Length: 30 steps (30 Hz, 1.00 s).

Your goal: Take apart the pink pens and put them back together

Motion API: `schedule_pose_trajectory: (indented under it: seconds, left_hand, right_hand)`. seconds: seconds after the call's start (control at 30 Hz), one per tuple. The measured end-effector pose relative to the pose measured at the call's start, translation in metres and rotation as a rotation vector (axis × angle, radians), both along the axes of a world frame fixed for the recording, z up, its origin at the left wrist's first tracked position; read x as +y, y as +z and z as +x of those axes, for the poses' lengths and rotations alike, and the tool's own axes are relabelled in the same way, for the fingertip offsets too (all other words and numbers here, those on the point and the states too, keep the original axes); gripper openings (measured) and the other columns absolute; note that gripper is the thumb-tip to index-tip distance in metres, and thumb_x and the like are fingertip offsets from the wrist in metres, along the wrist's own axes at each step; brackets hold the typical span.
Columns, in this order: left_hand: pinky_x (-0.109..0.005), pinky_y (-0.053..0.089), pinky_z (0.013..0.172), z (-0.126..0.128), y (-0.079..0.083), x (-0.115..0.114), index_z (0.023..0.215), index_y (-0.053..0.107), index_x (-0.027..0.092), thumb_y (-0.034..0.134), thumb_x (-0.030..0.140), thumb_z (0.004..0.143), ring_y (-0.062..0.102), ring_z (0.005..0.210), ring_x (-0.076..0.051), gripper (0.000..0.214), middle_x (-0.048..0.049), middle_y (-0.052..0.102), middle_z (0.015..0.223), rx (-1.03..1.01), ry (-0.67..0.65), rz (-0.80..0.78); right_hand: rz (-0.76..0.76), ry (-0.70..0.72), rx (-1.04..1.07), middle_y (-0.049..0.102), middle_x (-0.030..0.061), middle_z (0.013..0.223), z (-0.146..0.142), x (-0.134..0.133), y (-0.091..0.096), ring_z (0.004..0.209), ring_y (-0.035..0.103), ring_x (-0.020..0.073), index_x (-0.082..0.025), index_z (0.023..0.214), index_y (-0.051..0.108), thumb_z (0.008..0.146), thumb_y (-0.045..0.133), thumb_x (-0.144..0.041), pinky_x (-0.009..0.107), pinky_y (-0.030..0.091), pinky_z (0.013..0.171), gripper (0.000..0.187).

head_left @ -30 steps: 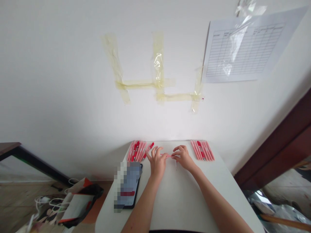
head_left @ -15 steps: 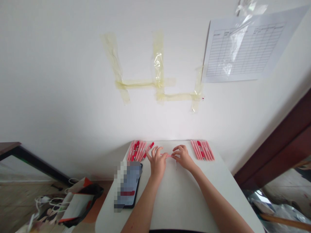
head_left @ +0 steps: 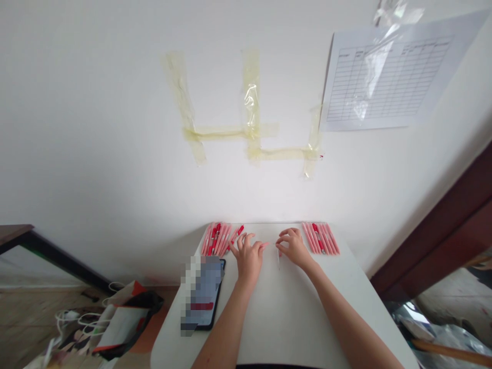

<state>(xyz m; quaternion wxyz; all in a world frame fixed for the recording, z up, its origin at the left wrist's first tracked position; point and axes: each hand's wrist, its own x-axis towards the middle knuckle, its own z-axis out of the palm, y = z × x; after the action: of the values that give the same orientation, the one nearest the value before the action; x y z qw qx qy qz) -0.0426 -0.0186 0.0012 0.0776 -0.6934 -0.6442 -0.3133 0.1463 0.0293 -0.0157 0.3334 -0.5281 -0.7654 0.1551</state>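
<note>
My left hand pinches a pink pen barrel between thumb and forefinger, with its tip end pointing right. The other fingers of that hand are spread. My right hand is closed at the fingertips, a short way to the right of the barrel; what it pinches is too small to make out. Below those fingertips a thin, pale pen refill lies on the white table, with a small pink bit beside it. Pink and red pens lie in a group behind my left hand.
A second row of pink pens with one red lies at the back right. A phone, partly blurred out, rests at the table's left side. The white wall rises at the back edge. A paper bag stands on the floor at left.
My hands have drawn apart: the right has moved slightly right, away from the pink barrel, which stays in my left hand. Both hands were touching the barrel before.
</note>
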Motion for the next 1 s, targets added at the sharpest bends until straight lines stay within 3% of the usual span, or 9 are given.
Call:
schedule_pose_trajectory:
  seconds: [0.2, 0.4, 0.67, 1.0]
  left_hand:
    - [-0.071, 0.015, 0.113, -0.001, -0.007, 0.004, 0.082, 0.077, 0.027, 0.065, 0.039, 0.087, 0.045, 0.128, -0.033, 0.018, -0.0070, 0.064, 0.125, -0.067, 0.085, -0.057]
    - [-0.069, 0.018, 0.111, -0.001, -0.011, 0.007, 0.076, 0.078, 0.025, 0.064, 0.043, 0.086, 0.040, 0.130, -0.035, 0.025, -0.0092, 0.063, 0.126, -0.083, 0.144, -0.112]
    - [-0.070, 0.021, 0.109, 0.001, -0.012, 0.007, 0.071, 0.074, 0.022, 0.064, 0.044, 0.085, 0.041, 0.129, -0.035, 0.028, -0.0099, 0.062, 0.126, -0.089, 0.156, -0.117]
    - [-0.067, 0.021, 0.110, 0.003, -0.006, 0.003, 0.069, 0.072, 0.021, 0.062, 0.043, 0.086, 0.042, 0.128, -0.034, 0.030, -0.0094, 0.063, 0.125, -0.098, 0.143, -0.122]
  right_hand:
    - [0.018, 0.000, -0.030, 0.063, 0.0085, 0.113, 0.010, 0.007, 0.003, 0.118, 0.044, 0.0299, -0.028, 0.089, 0.078, 0.085, 0.071, -0.031, 0.049, 0.038, 0.103, 0.008]
    - [0.008, 0.057, -0.191, 0.060, 0.0079, 0.121, 0.007, 0.007, 0.013, 0.123, 0.039, 0.0316, -0.031, 0.088, 0.080, 0.085, 0.072, -0.029, 0.051, 0.037, 0.104, 0.009]
    - [0.061, 0.188, -0.354, 0.061, 0.0081, 0.121, -0.007, 0.004, 0.028, 0.122, 0.039, 0.0303, -0.030, 0.086, 0.081, 0.082, 0.073, -0.023, 0.049, 0.032, 0.109, 0.012]
    - [0.102, 0.202, -0.404, 0.062, 0.0090, 0.121, -0.015, 0.010, 0.024, 0.123, 0.040, 0.0312, -0.030, 0.086, 0.081, 0.082, 0.072, -0.022, 0.050, 0.030, 0.110, 0.013]
